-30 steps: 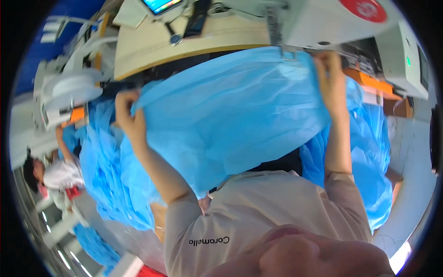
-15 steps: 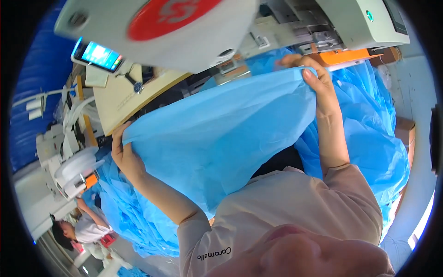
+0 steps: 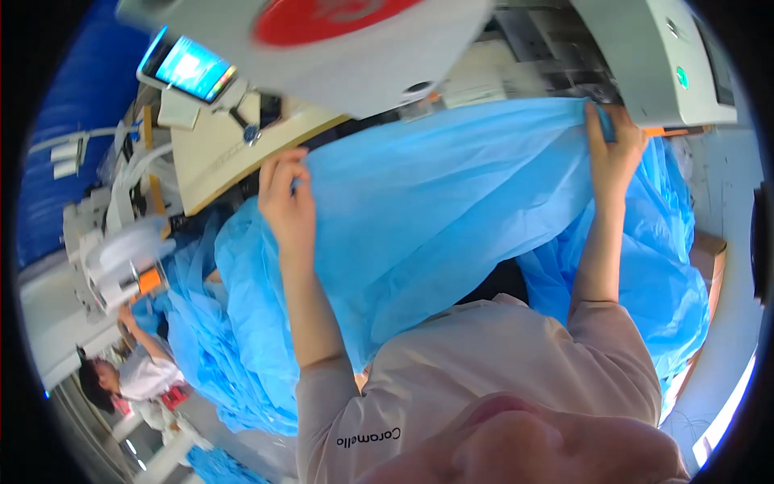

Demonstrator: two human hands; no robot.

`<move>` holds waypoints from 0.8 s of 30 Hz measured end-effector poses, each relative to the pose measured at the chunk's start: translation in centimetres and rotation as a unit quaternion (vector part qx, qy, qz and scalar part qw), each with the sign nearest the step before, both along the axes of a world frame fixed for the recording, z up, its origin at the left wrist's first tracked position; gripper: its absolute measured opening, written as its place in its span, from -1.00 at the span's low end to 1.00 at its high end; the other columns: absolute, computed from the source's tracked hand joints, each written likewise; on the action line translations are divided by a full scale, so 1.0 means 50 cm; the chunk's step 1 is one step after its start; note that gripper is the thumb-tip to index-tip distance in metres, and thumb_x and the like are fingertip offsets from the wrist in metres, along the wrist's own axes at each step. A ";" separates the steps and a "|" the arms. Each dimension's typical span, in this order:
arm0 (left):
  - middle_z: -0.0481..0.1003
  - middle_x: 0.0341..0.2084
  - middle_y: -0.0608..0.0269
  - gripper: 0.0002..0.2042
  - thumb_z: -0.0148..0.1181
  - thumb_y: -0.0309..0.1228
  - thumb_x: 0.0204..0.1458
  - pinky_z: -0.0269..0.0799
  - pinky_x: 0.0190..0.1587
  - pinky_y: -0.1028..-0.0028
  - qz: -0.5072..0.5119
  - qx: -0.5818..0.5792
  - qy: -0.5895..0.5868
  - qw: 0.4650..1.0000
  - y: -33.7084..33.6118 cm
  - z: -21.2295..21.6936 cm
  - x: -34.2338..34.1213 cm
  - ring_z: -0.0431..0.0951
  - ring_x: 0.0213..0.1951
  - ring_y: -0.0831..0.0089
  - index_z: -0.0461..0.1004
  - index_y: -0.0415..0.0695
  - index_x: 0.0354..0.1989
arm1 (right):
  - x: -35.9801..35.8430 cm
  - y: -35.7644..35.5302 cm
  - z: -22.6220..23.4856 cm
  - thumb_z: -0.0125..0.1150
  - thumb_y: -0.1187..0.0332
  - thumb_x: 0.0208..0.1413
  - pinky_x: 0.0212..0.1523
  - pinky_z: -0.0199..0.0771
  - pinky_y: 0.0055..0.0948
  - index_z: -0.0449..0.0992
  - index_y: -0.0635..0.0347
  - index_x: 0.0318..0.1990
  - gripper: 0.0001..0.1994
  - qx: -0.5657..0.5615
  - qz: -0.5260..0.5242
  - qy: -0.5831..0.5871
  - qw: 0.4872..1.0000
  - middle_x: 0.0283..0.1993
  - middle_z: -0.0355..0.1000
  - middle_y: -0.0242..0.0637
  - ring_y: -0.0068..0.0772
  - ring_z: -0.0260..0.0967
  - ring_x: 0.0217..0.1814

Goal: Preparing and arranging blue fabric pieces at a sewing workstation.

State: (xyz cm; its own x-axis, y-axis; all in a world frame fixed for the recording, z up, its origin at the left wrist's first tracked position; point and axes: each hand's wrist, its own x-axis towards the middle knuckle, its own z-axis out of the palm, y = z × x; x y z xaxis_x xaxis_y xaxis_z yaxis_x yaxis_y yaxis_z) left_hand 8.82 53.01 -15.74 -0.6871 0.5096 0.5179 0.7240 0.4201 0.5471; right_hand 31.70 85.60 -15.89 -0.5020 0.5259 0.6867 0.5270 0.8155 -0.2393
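Observation:
A thin light-blue nonwoven fabric sheet (image 3: 435, 194) stretches between my hands, its upper edge running along the front of the machine and its lower part draping toward my lap. Bent fingers of my left hand (image 3: 289, 202) close at the sheet's upper left edge; the fingertips are partly hidden. On the other side, my right hand (image 3: 616, 153) pinches the upper right corner between thumb and fingers, close to the machine's right housing. Soft folds run across the middle of the cloth.
A white machine head (image 3: 355, 73) with a red oval overhangs the sheet. Its right housing (image 3: 645, 56) bears a green button. A lit screen (image 3: 193, 68) stands by a cream tabletop (image 3: 210, 165). Blue fabric heaps (image 3: 657, 242) lie on both sides. Another person (image 3: 141, 375) works far left.
The sheet's upper edge has shifted right and closer to the machine. My left hand has moved up and right with bent fingers, and my right hand has moved right.

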 end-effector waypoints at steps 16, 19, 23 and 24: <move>0.41 -0.44 0.29 -0.92 0.11 -0.45 -0.10 0.44 -0.43 0.33 0.037 -0.028 0.019 0.999 -0.083 -0.130 0.013 0.52 -0.43 0.25 0.39 -0.07 -0.40 | -0.141 -0.136 -0.005 0.10 0.27 0.17 -0.02 0.26 -0.26 0.44 0.26 -0.11 -0.75 -0.026 0.243 -0.120 0.962 -0.21 0.46 -0.18 -0.15 0.37 -0.20; 0.49 -0.28 0.20 -0.75 0.16 -0.32 -0.06 0.45 -0.30 0.28 0.132 -0.139 -0.019 0.981 -0.250 -0.126 -0.046 0.54 -0.31 0.24 0.44 -0.13 -0.21 | -0.097 -0.103 -0.009 0.15 0.25 0.15 -0.13 0.33 -0.49 0.50 0.29 -0.15 -0.73 -0.237 0.137 -0.055 0.960 -0.23 0.47 -0.24 -0.46 0.35 -0.23; 0.46 -0.05 0.23 -0.29 0.33 -0.18 -0.17 -0.13 0.23 -0.14 0.445 -0.407 0.042 0.797 -0.762 -0.335 -0.104 0.31 0.15 0.32 0.19 0.01 0.21 | -0.119 -0.128 -0.016 0.22 0.24 0.10 -0.22 0.35 -0.55 0.56 0.29 -0.28 -0.75 -0.224 0.119 0.037 0.967 -0.38 0.48 -0.33 -0.54 0.33 -0.33; 0.47 -0.07 0.24 -0.38 0.30 -0.21 -0.14 -0.15 0.25 -0.12 0.426 -0.489 -0.195 0.736 -0.857 -0.356 -0.081 0.40 0.05 0.28 0.25 0.03 0.15 | -0.120 -0.132 -0.029 0.22 0.24 0.10 -0.22 0.35 -0.55 0.56 0.29 -0.28 -0.75 -0.227 0.120 0.037 0.966 -0.38 0.48 -0.33 -0.54 0.33 -0.33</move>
